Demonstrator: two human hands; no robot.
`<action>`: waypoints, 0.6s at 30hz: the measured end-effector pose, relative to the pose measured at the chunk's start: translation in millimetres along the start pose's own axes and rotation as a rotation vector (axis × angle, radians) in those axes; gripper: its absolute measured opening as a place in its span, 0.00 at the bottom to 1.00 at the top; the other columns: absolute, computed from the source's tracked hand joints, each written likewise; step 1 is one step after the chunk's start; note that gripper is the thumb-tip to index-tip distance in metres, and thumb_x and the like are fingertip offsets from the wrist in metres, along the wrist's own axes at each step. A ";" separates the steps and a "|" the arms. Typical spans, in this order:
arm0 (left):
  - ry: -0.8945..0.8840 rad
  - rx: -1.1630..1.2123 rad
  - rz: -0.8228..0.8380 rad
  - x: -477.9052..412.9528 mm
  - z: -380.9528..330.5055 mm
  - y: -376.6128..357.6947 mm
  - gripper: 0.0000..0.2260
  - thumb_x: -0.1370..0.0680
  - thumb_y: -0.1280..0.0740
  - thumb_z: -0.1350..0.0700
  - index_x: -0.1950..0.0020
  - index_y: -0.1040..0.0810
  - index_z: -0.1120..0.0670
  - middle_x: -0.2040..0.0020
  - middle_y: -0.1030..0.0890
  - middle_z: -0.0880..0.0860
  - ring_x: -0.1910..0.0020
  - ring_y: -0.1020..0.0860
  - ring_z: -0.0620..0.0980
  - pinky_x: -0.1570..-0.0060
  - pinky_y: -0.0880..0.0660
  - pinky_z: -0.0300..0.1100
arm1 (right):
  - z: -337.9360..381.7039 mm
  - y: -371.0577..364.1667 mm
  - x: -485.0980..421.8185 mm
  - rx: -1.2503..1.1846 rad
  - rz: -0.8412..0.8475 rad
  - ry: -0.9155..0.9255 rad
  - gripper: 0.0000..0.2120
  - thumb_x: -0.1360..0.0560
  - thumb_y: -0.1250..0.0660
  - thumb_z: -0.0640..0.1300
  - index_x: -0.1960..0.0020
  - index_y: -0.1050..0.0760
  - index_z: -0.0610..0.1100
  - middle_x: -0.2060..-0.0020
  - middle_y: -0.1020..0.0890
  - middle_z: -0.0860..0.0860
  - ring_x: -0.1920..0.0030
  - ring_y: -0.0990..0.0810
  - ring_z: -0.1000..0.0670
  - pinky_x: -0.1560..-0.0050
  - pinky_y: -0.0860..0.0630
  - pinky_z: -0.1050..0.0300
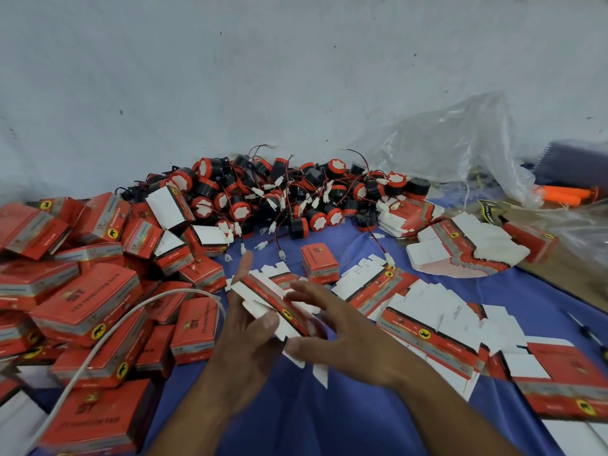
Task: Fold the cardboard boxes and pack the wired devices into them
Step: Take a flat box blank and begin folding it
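Flat box blank (275, 299), red and white, sits at frame centre between both hands, above the blue cloth (329, 419). The left hand (241, 327) pinches it, thumb over the near face, fingers straight behind. The right hand (348, 327) is spread with straight fingers at the blank's right side; blur keeps me from telling whether they touch. I judge the step to be opening the blank into a sleeve, with no flaps tucked yet. The next move calls for a squeeze on opposite edges, then one unit from the wired devices (279, 195) heaped at upper centre. Folded boxes (85, 291) fill the left; further blanks (434, 327) lie at right.
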State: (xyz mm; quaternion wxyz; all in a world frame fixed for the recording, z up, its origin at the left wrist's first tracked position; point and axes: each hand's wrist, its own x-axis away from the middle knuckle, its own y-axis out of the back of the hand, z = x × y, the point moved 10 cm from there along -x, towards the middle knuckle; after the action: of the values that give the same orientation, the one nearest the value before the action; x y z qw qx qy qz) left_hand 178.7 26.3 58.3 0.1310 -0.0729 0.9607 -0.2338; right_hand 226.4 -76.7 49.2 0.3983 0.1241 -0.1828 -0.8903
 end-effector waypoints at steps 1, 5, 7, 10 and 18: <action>-0.038 0.019 0.025 -2.2 -4.8 0.4 0.40 0.41 0.17 0.47 0.32 0.28 0.36 0.40 0.19 0.58 0.45 0.18 0.61 0.53 0.19 0.55 | 3.4 4.8 -5.4 0.064 -0.003 0.025 0.34 0.33 0.27 0.69 0.31 0.39 0.74 0.35 0.30 0.74 0.36 0.28 0.68 0.42 0.27 0.68; -0.054 0.074 0.008 -15.2 -18.2 12.1 0.39 0.41 0.17 0.43 0.32 0.26 0.45 0.49 0.16 0.54 0.52 0.16 0.53 0.58 0.18 0.47 | 9.6 10.5 -27.3 0.113 0.029 0.073 0.37 0.31 0.27 0.66 0.26 0.38 0.64 0.33 0.28 0.68 0.31 0.31 0.65 0.29 0.32 0.54; -0.039 0.093 -0.033 -24.6 -17.5 19.2 0.40 0.41 0.17 0.45 0.32 0.27 0.49 0.52 0.16 0.53 0.55 0.16 0.52 0.59 0.19 0.45 | 9.1 11.0 -34.0 0.052 -0.030 0.092 0.35 0.31 0.27 0.64 0.27 0.34 0.60 0.33 0.26 0.65 0.32 0.29 0.63 0.30 0.28 0.51; -0.006 0.112 -0.026 -33.2 -8.3 23.1 0.37 0.39 0.18 0.48 0.33 0.28 0.49 0.49 0.18 0.55 0.54 0.19 0.53 0.56 0.23 0.47 | 0.2 16.6 -34.4 -0.095 -0.204 0.104 0.31 0.31 0.31 0.65 0.31 0.28 0.55 0.37 0.21 0.62 0.35 0.24 0.61 0.35 0.24 0.50; 0.127 0.090 -0.072 -24.2 26.6 19.3 0.24 0.24 0.31 0.43 0.33 0.25 0.56 0.65 0.28 0.51 0.67 0.28 0.48 0.64 0.26 0.45 | -6.9 34.6 -24.8 -0.378 -0.376 0.119 0.10 0.21 0.37 0.54 0.52 0.20 0.50 0.60 0.20 0.61 0.57 0.23 0.60 0.52 0.26 0.65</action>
State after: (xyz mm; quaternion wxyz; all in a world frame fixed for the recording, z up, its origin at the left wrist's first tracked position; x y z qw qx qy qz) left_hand 207.9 36.7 31.8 0.0645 -0.0863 0.9524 -0.2853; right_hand 268.1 -80.8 59.6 0.2520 0.1313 0.0365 -0.9581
